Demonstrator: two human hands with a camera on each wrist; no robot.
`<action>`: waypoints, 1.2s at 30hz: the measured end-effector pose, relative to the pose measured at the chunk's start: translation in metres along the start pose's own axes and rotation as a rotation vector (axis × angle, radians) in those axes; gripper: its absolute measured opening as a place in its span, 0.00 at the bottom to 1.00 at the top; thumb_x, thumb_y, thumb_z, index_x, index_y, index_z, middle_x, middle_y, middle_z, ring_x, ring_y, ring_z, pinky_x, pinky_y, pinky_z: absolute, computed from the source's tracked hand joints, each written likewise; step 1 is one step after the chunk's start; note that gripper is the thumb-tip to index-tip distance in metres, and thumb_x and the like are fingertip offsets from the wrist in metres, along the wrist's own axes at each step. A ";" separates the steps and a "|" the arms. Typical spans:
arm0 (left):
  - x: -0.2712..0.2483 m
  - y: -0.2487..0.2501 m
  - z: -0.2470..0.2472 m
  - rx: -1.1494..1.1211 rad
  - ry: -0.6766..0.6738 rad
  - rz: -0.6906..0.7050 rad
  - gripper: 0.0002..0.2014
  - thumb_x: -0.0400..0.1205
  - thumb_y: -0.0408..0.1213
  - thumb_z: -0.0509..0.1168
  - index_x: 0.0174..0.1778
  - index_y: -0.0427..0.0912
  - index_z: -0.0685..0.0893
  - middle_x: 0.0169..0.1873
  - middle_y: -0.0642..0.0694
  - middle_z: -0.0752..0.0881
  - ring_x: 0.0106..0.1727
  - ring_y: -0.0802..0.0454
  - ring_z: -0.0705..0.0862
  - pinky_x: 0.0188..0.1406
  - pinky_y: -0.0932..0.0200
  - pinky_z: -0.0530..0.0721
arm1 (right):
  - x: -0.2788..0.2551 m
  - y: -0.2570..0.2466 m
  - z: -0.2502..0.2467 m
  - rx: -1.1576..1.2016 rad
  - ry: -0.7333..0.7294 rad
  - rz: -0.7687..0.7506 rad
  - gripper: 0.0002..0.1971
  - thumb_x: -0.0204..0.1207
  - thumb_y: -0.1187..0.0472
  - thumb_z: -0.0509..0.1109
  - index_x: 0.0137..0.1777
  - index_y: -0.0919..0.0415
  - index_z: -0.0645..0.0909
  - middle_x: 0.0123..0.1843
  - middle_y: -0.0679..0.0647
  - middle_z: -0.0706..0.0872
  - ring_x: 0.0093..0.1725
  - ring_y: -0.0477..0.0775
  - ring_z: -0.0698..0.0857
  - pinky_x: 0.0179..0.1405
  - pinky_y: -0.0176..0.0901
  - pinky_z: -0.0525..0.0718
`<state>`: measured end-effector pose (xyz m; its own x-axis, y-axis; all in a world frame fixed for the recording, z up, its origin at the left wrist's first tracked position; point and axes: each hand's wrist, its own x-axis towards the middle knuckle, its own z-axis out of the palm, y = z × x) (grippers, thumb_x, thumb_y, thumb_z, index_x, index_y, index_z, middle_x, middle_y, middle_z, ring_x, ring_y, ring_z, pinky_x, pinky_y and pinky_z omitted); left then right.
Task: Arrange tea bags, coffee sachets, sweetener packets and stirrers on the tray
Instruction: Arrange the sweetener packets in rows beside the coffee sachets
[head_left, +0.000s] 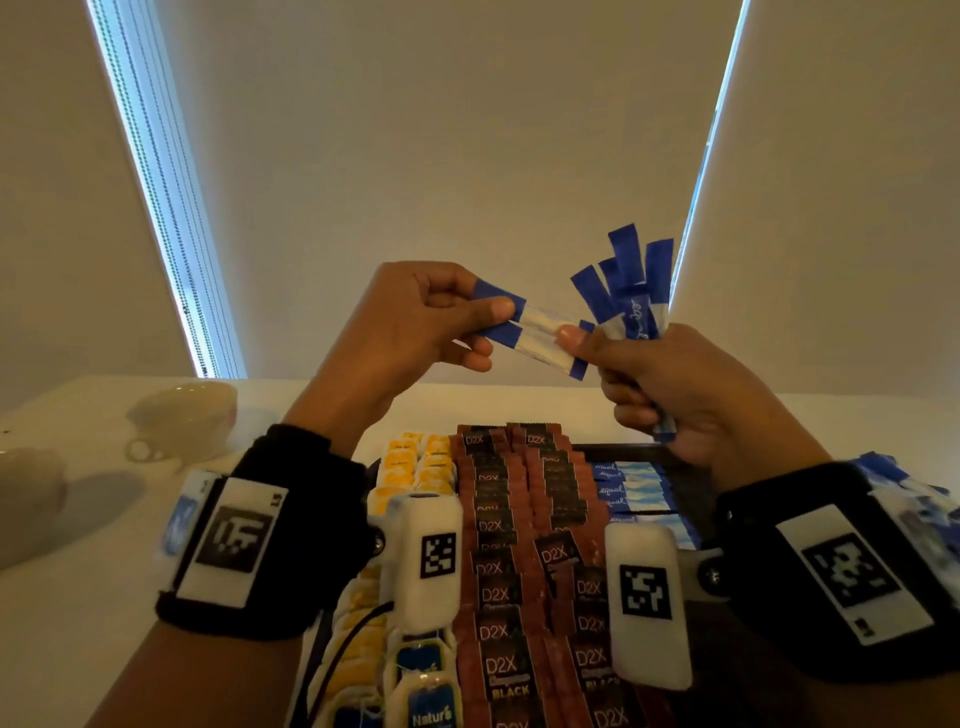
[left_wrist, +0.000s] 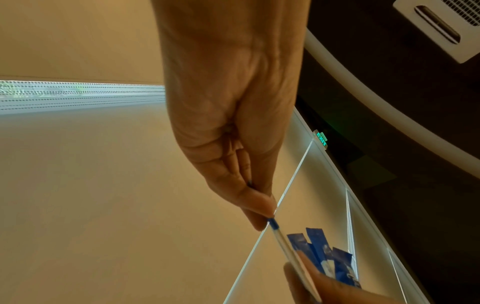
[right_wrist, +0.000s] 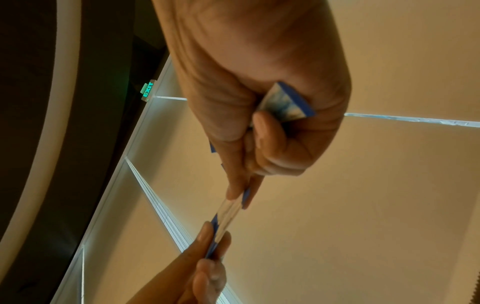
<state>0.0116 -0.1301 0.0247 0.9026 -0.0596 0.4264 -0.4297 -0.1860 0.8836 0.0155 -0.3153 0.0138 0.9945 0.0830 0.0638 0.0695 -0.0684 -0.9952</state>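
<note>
Above a dark tray (head_left: 680, 470), the left hand (head_left: 415, 322) pinches two blue-and-white paper sweetener packets (head_left: 540, 332). The right hand (head_left: 670, 384) pinches their other ends while clutching a fanned bundle of packets (head_left: 631, 286). Likely next: separate the pair, then lay them beside the tray's sweetener row (head_left: 623, 488).

I see a bare left hand (head_left: 415, 317) and a bare right hand (head_left: 675, 384), each above a wide black wrist band (head_left: 270, 530) carrying a white plate printed with a black square code. A white, rounded camera pod (head_left: 428, 561) with its own small code sits inside each wrist. A thin black cable (head_left: 353, 639) trails from the left pod, and a screw head shows beside the right one.
</note>
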 end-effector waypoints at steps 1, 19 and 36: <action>0.000 0.000 0.000 -0.006 0.002 -0.001 0.01 0.78 0.32 0.69 0.41 0.40 0.84 0.27 0.50 0.89 0.26 0.59 0.84 0.28 0.69 0.84 | 0.000 0.000 0.002 0.002 0.003 -0.005 0.11 0.70 0.55 0.75 0.38 0.61 0.78 0.19 0.47 0.70 0.16 0.41 0.64 0.11 0.30 0.64; -0.003 0.011 0.001 -0.074 -0.093 -0.284 0.20 0.84 0.55 0.51 0.53 0.44 0.80 0.34 0.43 0.89 0.28 0.54 0.86 0.27 0.62 0.85 | 0.006 0.004 0.000 -0.244 0.149 -0.400 0.08 0.70 0.61 0.76 0.35 0.51 0.80 0.16 0.39 0.76 0.19 0.35 0.75 0.20 0.22 0.69; -0.002 0.004 -0.001 -0.060 -0.010 -0.103 0.09 0.77 0.25 0.68 0.45 0.42 0.88 0.38 0.45 0.91 0.38 0.54 0.89 0.37 0.67 0.86 | 0.003 0.001 -0.017 -0.024 0.081 -0.165 0.18 0.73 0.48 0.70 0.52 0.63 0.86 0.20 0.44 0.68 0.18 0.41 0.64 0.14 0.29 0.66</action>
<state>0.0075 -0.1301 0.0275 0.9422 -0.0533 0.3308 -0.3350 -0.1324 0.9329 0.0195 -0.3319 0.0146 0.9723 0.0150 0.2331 0.2335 -0.0838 -0.9687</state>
